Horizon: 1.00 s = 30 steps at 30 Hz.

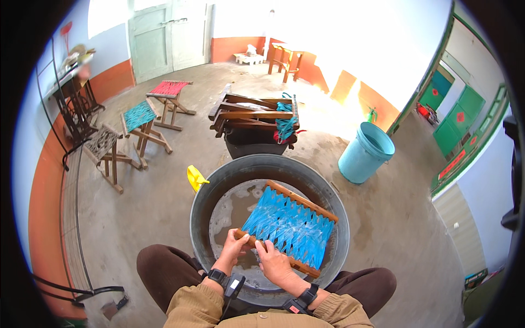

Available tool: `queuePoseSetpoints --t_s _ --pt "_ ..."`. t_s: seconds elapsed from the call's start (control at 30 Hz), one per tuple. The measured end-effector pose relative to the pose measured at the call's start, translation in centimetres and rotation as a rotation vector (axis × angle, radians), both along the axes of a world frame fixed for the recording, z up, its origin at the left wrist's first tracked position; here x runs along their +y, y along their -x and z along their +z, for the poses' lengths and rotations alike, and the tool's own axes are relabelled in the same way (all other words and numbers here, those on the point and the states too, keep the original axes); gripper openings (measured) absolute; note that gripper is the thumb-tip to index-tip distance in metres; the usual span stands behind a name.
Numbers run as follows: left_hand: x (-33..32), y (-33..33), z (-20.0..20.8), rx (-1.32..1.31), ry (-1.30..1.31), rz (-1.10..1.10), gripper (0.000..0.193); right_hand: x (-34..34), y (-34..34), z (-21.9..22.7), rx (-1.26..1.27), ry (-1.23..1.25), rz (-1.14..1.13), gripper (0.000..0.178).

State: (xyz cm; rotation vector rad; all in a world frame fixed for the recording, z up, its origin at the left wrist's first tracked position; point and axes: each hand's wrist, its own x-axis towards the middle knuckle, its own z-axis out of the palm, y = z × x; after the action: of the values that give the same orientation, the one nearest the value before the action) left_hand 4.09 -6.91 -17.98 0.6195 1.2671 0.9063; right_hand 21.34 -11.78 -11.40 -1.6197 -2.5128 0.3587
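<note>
Partly under way: blue webbed frame [292, 229] inside a metal basin [262, 165]

From the head view, the only one, work on the frame looks begun and unfinished: it lies tilted in the basin, over murky liquid [240, 203] with pale foam at its edges. The left hand [232, 251] has its grip closed around the left end of the near wooden bar [306, 268]; the right hand [275, 265] is also narrow, thumb and fingers on the same bar further along. How much is done on this piece cannot be told. Beyond the basin, folded wooden stools [251, 116] are piled on a black tub [252, 146], and three stools with red [169, 88], teal [139, 116] and greyish [105, 143] seats stand unfolded at the left; nothing shows whether any of these are finished or waiting.

As for materials, the frame's webbing is bright blue, glossy and stringy, crossing in a lattice with pointed gaps along both bars and whitish streaks in the middle. The bars are straight, brown and smooth-looking. The basin is round, grey and deep-walled, with a limp yellow item [195, 177] at its rim. A light-blue plastic bucket [366, 156] stands apart, right, on the stained, dull floor [404, 202].
</note>
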Motion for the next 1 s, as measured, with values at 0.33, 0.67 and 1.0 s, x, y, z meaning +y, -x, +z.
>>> queuePoseSetpoints --t_s 0.33,0.67,1.0 --pt "-4.4 -1.8 2.1 0.048 0.142 -0.246 0.044 1.8 -7.2 1.1 -0.092 -0.159 0.237 0.047" --pt "6.9 -1.0 5.0 0.668 -0.639 -0.092 0.016 2.5 -14.8 3.0 0.0 -0.118 0.114 0.04" --pt "15.5 -3.0 2.8 1.185 -0.601 -0.549 0.046 1.9 -16.0 3.5 0.04 0.266 -0.34 0.023"
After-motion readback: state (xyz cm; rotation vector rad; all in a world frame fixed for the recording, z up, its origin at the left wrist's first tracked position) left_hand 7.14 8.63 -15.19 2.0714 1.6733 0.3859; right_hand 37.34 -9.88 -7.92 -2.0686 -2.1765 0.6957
